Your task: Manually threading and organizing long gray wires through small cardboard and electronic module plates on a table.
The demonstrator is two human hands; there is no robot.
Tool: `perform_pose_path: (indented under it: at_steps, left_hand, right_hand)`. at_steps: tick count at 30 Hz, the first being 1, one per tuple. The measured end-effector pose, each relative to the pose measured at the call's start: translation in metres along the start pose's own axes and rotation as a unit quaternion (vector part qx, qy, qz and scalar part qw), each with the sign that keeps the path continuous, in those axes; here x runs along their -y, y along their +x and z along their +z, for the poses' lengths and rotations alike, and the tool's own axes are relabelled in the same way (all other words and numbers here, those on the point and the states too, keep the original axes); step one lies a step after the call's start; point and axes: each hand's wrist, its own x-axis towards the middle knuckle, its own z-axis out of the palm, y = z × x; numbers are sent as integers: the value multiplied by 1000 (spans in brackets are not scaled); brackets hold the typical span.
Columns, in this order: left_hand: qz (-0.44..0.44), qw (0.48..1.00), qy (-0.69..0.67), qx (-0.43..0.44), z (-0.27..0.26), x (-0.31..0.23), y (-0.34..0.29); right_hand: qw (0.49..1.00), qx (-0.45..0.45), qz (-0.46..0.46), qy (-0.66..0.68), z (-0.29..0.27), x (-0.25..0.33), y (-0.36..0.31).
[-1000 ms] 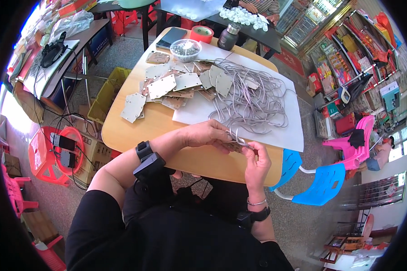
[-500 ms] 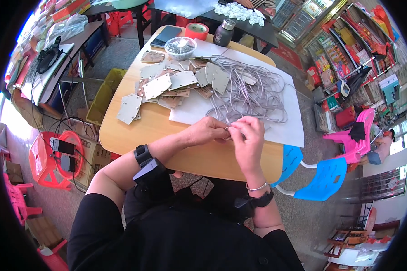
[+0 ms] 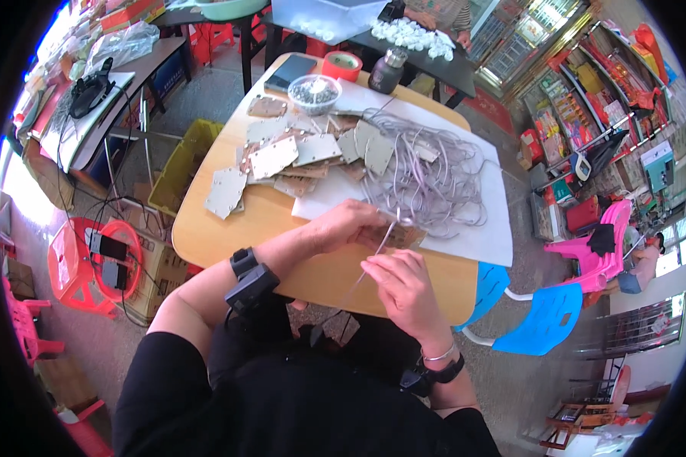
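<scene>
My right hand [image 3: 405,288] is closed in a pinch on a thin grey cord [image 3: 384,241], low over the table's near edge. The cord stretches up from those fingers to my left hand [image 3: 344,226], and its loose end hangs below them. My left hand is closed around a flat brownish plate [image 3: 405,238], partly hidden by the fingers, where the cord meets it. Beyond the hands lies a heap of loose grey cords [image 3: 438,186]. Left of it is a pile of flat plates [image 3: 274,158], pale on one face and brown on the other, with small holes near their edges.
A white sheet [image 3: 489,228] lies under the cords on the wooden table [image 3: 206,228]. Along the far edge stand a tub of small metal parts [image 3: 314,91], a red tape roll [image 3: 341,65], a dark bottle [image 3: 388,72] and a phone [image 3: 290,72]. A blue chair [image 3: 537,308] is at right.
My hands have come apart: the right has moved down toward me, drawing the cord out from the left. The brownish plate now shows at the left fingers. The view has shifted slightly.
</scene>
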Motion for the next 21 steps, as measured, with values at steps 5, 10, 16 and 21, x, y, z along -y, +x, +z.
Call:
perform_pose_path:
  at_steps: [5,10,16,21]
  left_hand:
    - [18,994,104,25,4,0,-8]
    - [8,974,226,19,11,-4,-12]
    - [-20,974,223,45,8,-2,-9]
    - [-33,973,221,54,9,-5,-10]
  right_hand:
    - [961,-186,205,-15,-8,-26,2]
    - [912,-102,329,221,-1,-44,10]
    - [705,-229,404,536,-23,-72,16]
    - [665,-299,364,579,-53,-96,13]
